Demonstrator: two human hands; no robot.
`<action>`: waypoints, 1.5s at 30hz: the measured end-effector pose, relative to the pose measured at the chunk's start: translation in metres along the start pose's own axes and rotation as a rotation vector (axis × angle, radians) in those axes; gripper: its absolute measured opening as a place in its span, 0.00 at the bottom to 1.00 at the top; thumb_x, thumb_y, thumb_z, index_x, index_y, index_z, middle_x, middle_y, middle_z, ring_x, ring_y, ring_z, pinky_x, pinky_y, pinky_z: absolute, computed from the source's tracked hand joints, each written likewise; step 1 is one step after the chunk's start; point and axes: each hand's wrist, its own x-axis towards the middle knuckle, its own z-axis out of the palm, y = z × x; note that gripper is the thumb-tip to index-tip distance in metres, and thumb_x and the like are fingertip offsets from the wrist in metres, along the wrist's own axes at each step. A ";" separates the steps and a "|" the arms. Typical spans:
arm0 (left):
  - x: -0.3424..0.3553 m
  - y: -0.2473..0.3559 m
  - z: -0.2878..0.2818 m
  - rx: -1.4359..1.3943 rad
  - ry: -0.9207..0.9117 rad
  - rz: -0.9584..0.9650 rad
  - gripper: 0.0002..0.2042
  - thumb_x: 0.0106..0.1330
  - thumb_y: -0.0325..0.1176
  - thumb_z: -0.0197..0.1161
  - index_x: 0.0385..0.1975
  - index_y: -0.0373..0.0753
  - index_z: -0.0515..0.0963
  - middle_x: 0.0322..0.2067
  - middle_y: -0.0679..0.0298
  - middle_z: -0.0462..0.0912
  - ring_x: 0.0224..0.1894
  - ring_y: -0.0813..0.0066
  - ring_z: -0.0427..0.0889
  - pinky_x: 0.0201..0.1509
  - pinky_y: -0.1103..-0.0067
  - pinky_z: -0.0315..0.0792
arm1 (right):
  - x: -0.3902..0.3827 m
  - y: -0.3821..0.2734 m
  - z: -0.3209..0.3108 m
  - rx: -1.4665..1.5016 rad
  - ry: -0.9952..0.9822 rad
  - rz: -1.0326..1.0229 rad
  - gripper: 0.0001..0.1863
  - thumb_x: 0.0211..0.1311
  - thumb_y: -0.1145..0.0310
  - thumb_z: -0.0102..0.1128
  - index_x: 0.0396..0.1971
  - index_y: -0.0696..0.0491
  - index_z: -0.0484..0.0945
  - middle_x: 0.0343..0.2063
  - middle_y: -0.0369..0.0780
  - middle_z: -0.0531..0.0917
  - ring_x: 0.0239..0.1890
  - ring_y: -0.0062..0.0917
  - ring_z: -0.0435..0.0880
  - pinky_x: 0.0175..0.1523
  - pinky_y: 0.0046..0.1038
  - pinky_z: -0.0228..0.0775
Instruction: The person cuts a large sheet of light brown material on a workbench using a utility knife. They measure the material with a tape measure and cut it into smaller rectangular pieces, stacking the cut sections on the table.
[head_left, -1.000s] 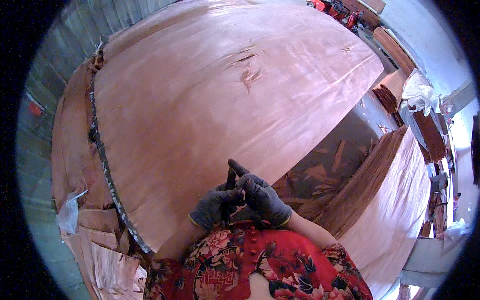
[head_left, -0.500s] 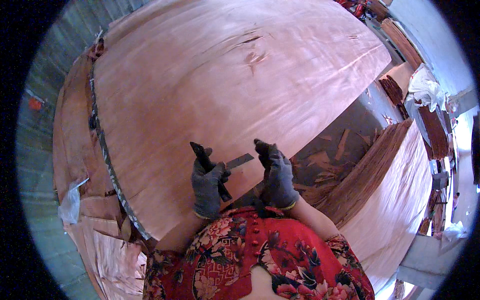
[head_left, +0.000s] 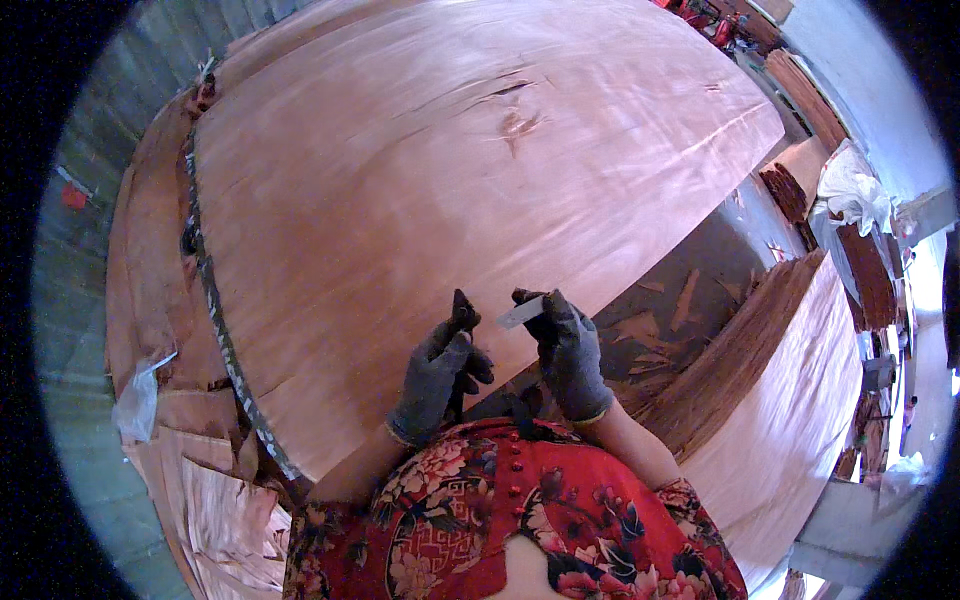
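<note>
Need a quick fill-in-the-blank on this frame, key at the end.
The left hand and right hand wear ____ gloves. The thin flat strip is pinched in the person's ____ hand. The mottled dark band runs along the ____ edge of the large wood sheet. The floral top is mainly ____ in colour.

Missing words: grey; right; left; red.

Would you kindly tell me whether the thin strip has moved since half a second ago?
Yes: against the split in the wood sheet, the strip moved right, from the left hand to the right hand.
</note>
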 end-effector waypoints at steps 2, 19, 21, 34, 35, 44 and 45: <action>-0.004 0.001 0.000 -0.028 -0.060 -0.052 0.17 0.68 0.40 0.48 0.51 0.36 0.68 0.23 0.65 0.76 0.23 0.79 0.76 0.24 0.83 0.69 | 0.002 -0.006 0.003 -0.019 -0.002 -0.005 0.21 0.66 0.59 0.45 0.43 0.64 0.75 0.44 0.45 0.79 0.47 0.26 0.76 0.57 0.26 0.64; -0.008 -0.002 -0.006 -0.087 -0.277 -0.118 0.19 0.67 0.43 0.49 0.48 0.35 0.73 0.17 0.68 0.73 0.15 0.82 0.69 0.19 0.85 0.62 | 0.003 -0.011 0.002 -0.195 -0.075 -0.073 0.17 0.66 0.63 0.46 0.37 0.61 0.79 0.38 0.41 0.82 0.42 0.23 0.77 0.51 0.24 0.65; -0.005 -0.010 -0.010 0.021 -0.265 -0.099 0.18 0.68 0.42 0.48 0.49 0.34 0.71 0.16 0.67 0.73 0.14 0.80 0.70 0.16 0.83 0.63 | 0.000 -0.018 0.003 -0.322 -0.072 -0.128 0.15 0.65 0.65 0.47 0.36 0.61 0.79 0.38 0.41 0.82 0.41 0.23 0.77 0.49 0.24 0.66; -0.001 0.010 -0.006 0.093 -0.424 -0.273 0.21 0.64 0.35 0.54 0.56 0.33 0.65 0.30 0.60 0.81 0.31 0.73 0.80 0.37 0.81 0.73 | 0.005 -0.030 -0.005 -0.351 -0.189 -0.115 0.12 0.64 0.69 0.48 0.37 0.60 0.78 0.36 0.38 0.81 0.42 0.20 0.76 0.50 0.23 0.66; 0.000 0.012 -0.004 0.069 -0.448 -0.280 0.22 0.64 0.34 0.55 0.56 0.33 0.65 0.30 0.60 0.81 0.32 0.73 0.80 0.37 0.80 0.73 | 0.007 -0.033 -0.008 -0.406 -0.220 -0.142 0.12 0.64 0.69 0.48 0.38 0.60 0.78 0.36 0.38 0.81 0.42 0.20 0.76 0.50 0.23 0.66; 0.003 0.008 -0.001 -0.190 -0.427 -0.343 0.24 0.62 0.30 0.56 0.59 0.40 0.62 0.34 0.61 0.79 0.32 0.73 0.80 0.34 0.83 0.74 | -0.002 -0.014 -0.004 -0.486 -0.372 -0.104 0.11 0.60 0.72 0.52 0.40 0.60 0.76 0.38 0.40 0.80 0.41 0.22 0.76 0.48 0.24 0.68; 0.004 0.008 -0.001 -0.201 -0.423 -0.346 0.25 0.61 0.29 0.56 0.60 0.42 0.61 0.35 0.61 0.79 0.32 0.73 0.80 0.33 0.84 0.74 | -0.002 -0.009 -0.006 -0.563 -0.403 -0.242 0.12 0.59 0.73 0.53 0.42 0.59 0.76 0.39 0.39 0.80 0.41 0.22 0.77 0.47 0.24 0.69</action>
